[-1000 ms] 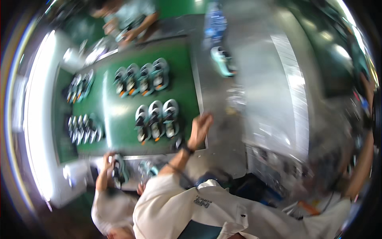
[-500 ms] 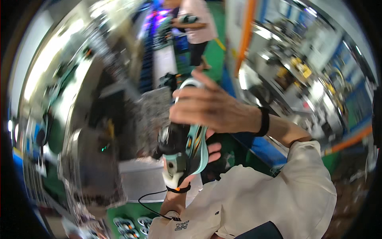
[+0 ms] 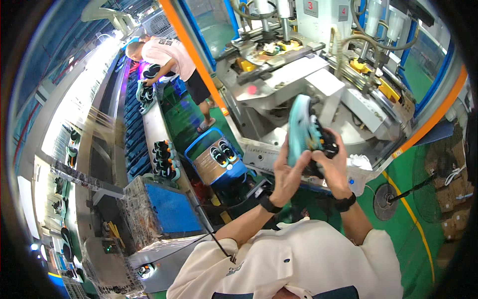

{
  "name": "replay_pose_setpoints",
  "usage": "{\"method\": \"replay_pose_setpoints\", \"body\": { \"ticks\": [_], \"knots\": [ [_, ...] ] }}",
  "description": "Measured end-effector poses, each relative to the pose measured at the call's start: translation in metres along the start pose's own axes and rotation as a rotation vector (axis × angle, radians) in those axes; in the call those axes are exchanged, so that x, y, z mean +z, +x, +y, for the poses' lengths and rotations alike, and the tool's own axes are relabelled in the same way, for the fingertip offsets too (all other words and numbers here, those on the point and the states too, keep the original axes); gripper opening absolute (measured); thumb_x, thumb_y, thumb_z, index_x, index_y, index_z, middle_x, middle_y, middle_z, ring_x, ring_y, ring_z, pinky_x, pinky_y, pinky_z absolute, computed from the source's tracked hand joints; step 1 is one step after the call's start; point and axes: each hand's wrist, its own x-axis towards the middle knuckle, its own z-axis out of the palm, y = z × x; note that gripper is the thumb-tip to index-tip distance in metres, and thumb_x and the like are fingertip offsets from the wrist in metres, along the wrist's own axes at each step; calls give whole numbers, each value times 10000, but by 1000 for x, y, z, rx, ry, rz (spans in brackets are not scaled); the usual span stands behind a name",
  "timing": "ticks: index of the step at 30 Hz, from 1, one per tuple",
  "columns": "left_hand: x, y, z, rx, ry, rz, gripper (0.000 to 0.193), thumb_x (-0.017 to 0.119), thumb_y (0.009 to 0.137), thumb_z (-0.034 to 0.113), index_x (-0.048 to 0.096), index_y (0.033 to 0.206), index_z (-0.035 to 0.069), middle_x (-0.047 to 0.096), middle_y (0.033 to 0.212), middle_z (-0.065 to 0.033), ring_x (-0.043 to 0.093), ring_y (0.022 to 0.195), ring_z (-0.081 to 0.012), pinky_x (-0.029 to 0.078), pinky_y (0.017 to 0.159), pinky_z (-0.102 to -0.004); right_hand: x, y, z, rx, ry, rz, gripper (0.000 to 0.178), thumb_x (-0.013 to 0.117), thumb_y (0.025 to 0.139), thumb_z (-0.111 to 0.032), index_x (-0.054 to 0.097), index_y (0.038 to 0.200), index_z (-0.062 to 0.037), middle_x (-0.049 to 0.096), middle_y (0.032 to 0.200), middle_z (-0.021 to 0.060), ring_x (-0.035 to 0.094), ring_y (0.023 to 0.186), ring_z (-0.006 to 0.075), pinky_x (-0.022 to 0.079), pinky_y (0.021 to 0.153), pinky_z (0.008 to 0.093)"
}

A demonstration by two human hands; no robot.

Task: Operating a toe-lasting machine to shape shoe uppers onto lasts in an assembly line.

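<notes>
A sneaker (image 3: 301, 127) with a mint-green sole and dark upper is held up in front of the machine, its sole side turned left. My left hand (image 3: 289, 172) is closed round its lower left side. My right hand (image 3: 332, 164) grips its lower right side, fingers behind the dark upper. Both thumbs come close together on the near end of the shoe. Part of the upper is hidden by my fingers, and the shoe is slightly blurred. A dark band sits on each wrist.
A machine (image 3: 279, 89) with metal plates and cylinders stands ahead, framed by an orange post (image 3: 191, 55). Left of it are a blue cart (image 3: 226, 172) carrying a pair of shoes, several sneakers (image 3: 164, 159) along a conveyor, and a co-worker (image 3: 172, 60) holding shoes. A round fan base (image 3: 385, 202) stands right.
My view has turned right toward the machine. The sneaker has moved up and right with my hands. My right hand, earlier spread over its top, now grips its side.
</notes>
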Motion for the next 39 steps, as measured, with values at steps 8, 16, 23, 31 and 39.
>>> {"method": "replay_pose_setpoints", "body": {
  "ticks": [8,16,23,31,39],
  "knots": [
    [131,134,-114,-214,104,-331,692,582,936,405,378,1406,-61,494,1377,-177,485,1250,-230,374,1043,-338,-199,71,21,24,93,411,507,668,760,-8,532,1248,-6,586,1076,36,558,933,128,443,851,245],
    [205,309,-262,-75,714,-96,465,682,824,333,580,1014,-79,658,1013,-249,645,969,-359,488,833,-424,-271,110,18,-84,-122,619,528,689,755,-15,527,1257,13,599,1099,67,579,938,132,465,871,267],
    [187,394,-326,-109,927,34,672,715,762,207,370,1239,-116,535,1141,-338,574,1017,-459,460,922,-480,-244,136,7,24,-438,662,484,650,767,-42,538,1233,21,602,1066,69,570,928,130,454,851,265],
    [75,385,-243,-602,43,-9,187,678,801,158,649,936,32,690,898,-85,655,772,-199,496,611,-358,-204,318,27,111,-719,291,335,675,736,-133,622,1018,40,618,786,50,541,683,113,449,622,272],
    [-95,205,-36,-554,253,-151,447,643,885,217,529,1214,-63,600,997,-35,519,922,-81,446,812,-238,-54,482,159,385,-1196,-88,432,721,660,-223,640,970,66,678,979,239,675,943,325,530,798,394]
  ]
}}
